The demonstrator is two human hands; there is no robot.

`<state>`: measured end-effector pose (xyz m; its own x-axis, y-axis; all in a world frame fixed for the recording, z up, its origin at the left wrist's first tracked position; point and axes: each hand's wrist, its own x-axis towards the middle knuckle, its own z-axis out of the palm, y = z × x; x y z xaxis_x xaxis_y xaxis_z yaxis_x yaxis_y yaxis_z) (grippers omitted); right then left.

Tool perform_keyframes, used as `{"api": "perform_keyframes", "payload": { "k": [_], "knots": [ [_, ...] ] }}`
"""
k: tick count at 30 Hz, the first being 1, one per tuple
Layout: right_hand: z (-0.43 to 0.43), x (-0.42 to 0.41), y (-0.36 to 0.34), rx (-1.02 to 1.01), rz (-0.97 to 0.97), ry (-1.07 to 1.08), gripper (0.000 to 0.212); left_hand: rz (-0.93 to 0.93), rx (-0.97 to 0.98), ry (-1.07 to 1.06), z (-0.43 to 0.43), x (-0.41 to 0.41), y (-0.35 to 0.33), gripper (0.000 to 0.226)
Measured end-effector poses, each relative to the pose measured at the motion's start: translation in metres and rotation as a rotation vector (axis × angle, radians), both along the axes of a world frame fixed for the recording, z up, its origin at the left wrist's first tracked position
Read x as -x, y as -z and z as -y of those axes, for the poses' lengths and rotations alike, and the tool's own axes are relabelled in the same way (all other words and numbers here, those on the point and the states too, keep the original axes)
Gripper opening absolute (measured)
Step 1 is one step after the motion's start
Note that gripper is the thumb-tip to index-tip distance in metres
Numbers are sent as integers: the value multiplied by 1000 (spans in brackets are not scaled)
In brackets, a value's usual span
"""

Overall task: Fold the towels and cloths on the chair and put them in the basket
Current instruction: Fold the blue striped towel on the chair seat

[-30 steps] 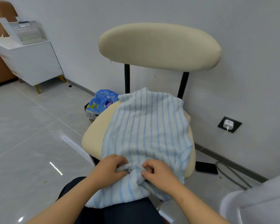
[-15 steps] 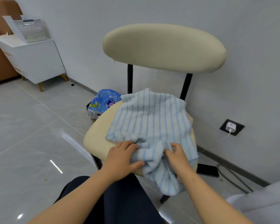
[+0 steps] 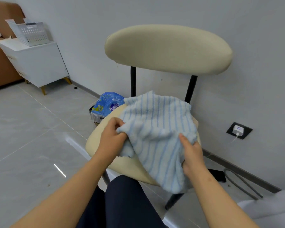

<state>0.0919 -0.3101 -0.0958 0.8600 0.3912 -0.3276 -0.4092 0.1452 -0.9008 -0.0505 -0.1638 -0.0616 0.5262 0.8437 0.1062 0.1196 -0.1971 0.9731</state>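
A light blue striped towel (image 3: 156,129) lies on the cream seat of the chair (image 3: 99,142), doubled over, with one end hanging off the front right edge. My left hand (image 3: 111,139) grips the towel's left folded edge above the seat. My right hand (image 3: 191,152) pinches its right edge, thumb on top of the cloth. A white perforated basket (image 3: 30,32) stands tilted on a white cabinet (image 3: 38,63) far off at the upper left.
A blue plastic package (image 3: 108,104) sits on the floor behind the chair's left side. A dark phone (image 3: 218,175) and a grey cable (image 3: 242,185) lie on the floor at right, below a wall socket (image 3: 238,130). Grey tiled floor spreads to the left.
Both hands have lifted the towel's near edge from the front of the seat and carried it up and back over the rest, moving apart to its left and right sides.
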Motion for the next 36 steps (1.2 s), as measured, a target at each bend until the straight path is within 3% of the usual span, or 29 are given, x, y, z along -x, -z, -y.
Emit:
{"api": "perform_keyframes", "payload": {
  "k": [2, 4, 6, 9, 10, 13, 15, 16, 19, 23, 28, 31, 34, 36],
  "knots": [
    [-2, -11, -14, -103, 6, 93, 26, 155, -44, -102, -3, -5, -13, 28],
    [-3, -23, -24, -119, 57, 143, 31, 147, -118, -151, -8, -12, -15, 29],
    [-6, -32, -27, 19, 158, 81, 30, -80, -129, -82, -15, -20, -6, 36],
    [-6, -31, -12, 263, 242, -189, 38, -525, -33, 93, -23, -26, 22, 91],
    [-4, -28, -4, 364, 258, -275, 47, -634, -25, 137, -23, -27, 31, 93],
    [5, -16, 26, 806, 503, -517, 76, -807, -185, 219, -22, -29, 57, 53],
    [9, -8, 39, 1053, 744, -561, 76, -902, -383, 184, -19, -26, 62, 29],
    [10, -5, 42, 1075, 797, -523, 70, -946, -475, 164, -17, -24, 62, 25],
    [9, -6, 36, 905, 670, -435, 46, -963, -562, 181, -16, -20, 58, 29],
    [15, -17, 18, 825, 568, -694, 13, -982, -458, 258, -19, -10, 46, 30],
    [33, -17, 0, 729, 248, -986, 23, -1007, -55, 523, -32, 8, 31, 26],
    [31, -16, 2, 738, 332, -909, 8, -936, 47, 545, -38, 10, 28, 35],
    [23, -18, 11, 736, 543, -596, 19, -755, -45, 419, -34, 5, 32, 32],
    [21, -16, 19, 773, 577, -574, 38, -712, -92, 413, -29, 3, 38, 33]
  ]
}}
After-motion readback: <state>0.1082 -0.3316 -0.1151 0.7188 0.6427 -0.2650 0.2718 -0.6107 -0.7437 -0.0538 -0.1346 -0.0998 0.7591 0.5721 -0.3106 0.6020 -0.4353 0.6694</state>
